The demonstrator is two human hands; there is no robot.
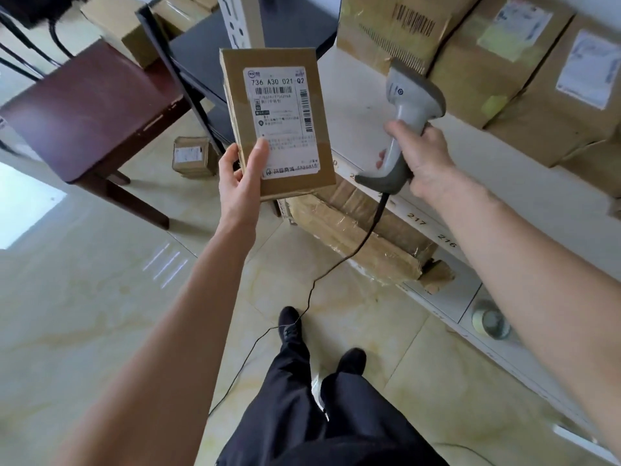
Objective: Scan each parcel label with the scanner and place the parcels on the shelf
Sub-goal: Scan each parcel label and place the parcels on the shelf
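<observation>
Head view shows a flat brown cardboard parcel [279, 122] with a white printed label [280, 121], upright at centre frame. Left hand [242, 176] grips its lower left corner, thumb across the label. Right hand [420, 156] is clamped round the grey scanner [408, 109] just right of it, before the shelf [504, 183]

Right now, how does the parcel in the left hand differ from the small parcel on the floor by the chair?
The held parcel is gripped upright in the left hand, label facing the camera; the floor parcel lies untouched on the tiles. The held parcel looks flatter, its label readable. Both are brown cardboard with white labels.
</observation>
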